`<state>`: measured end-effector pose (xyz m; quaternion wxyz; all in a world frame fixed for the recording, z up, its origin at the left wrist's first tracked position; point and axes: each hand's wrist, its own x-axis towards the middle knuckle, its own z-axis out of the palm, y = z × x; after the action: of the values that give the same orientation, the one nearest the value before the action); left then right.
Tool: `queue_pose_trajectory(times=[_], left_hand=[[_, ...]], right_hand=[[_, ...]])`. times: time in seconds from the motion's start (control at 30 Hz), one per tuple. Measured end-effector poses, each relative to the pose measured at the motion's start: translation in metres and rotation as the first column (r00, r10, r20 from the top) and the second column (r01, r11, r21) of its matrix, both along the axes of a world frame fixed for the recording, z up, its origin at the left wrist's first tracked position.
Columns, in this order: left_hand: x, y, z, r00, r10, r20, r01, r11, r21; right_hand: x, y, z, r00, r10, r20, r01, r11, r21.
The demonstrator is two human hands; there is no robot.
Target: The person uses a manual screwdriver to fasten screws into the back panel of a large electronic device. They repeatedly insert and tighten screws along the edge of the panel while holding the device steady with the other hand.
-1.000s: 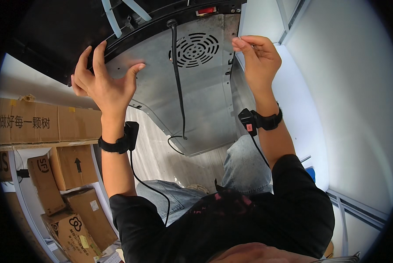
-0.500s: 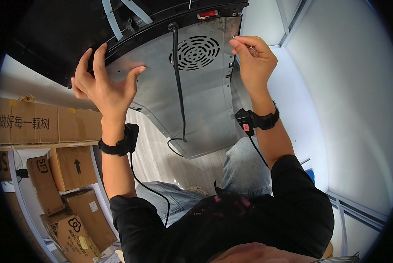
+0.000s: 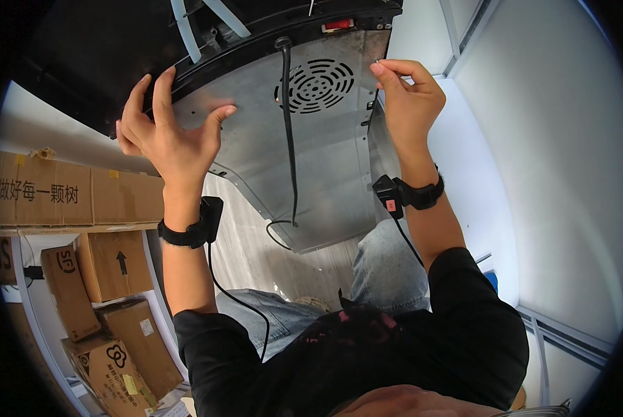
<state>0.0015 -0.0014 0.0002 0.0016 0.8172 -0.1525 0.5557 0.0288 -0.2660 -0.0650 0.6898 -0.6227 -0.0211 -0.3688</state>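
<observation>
A black appliance housing [image 3: 82, 76] with a grey metal panel [image 3: 256, 160] fills the upper middle. The panel has a round slotted vent [image 3: 316, 86], and a black power cord [image 3: 288, 132] hangs down across it. On the left, my left hand [image 3: 176, 142] is spread, its fingers against the housing's black rim and its thumb over the panel. Beside the panel's right edge, my right hand [image 3: 412, 101] pinches a tiny silvery piece, apparently a screw [image 3: 377, 61], between thumb and forefinger. Most of that piece is hidden by the fingertips.
Pale blue tubes [image 3: 186, 31] and a red switch [image 3: 338, 25] show at the top of the appliance. Cardboard boxes [image 3: 117, 264] fill shelving at the lower left. A white wall [image 3: 548, 139] rises on the right. Cables [image 3: 238, 299] trail from both wrist bands.
The upper part of the appliance and both hands have shifted slightly to the right in view. Both hands keep the same pose, with the right still pinching the small piece.
</observation>
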Motion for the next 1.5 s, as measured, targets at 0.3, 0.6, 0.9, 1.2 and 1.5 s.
queue_pose_trajectory(times=[0.3, 0.6, 0.9, 1.2, 1.5], left_hand=[[0.000, 0.000, 0.000, 1.000, 0.001, -0.001, -0.001, 1.000, -0.005], [0.001, 0.000, 0.000, 0.999, 0.040, 0.013, -0.040, 0.999, 0.011], [0.000, 0.000, -0.001, 1.000, 0.021, -0.009, -0.021, 1.000, -0.002], [-0.001, 0.000, 0.000, 1.000, 0.030, -0.005, -0.030, 1.000, 0.000], [0.000, -0.001, 0.000, 0.999, 0.038, 0.017, -0.038, 0.999, 0.002]], right_hand=[[0.009, -0.007, -0.004, 0.992, 0.054, 0.115, -0.049, 0.998, -0.048], [0.008, -0.003, -0.003, 0.994, 0.044, 0.100, -0.040, 0.998, -0.040], [0.011, -0.008, -0.001, 0.997, 0.081, -0.002, -0.081, 0.996, -0.023], [0.012, -0.009, -0.002, 0.914, -0.193, 0.357, 0.334, 0.857, -0.392], [0.019, -0.007, -0.008, 0.873, -0.192, 0.448, 0.400, 0.808, -0.433]])
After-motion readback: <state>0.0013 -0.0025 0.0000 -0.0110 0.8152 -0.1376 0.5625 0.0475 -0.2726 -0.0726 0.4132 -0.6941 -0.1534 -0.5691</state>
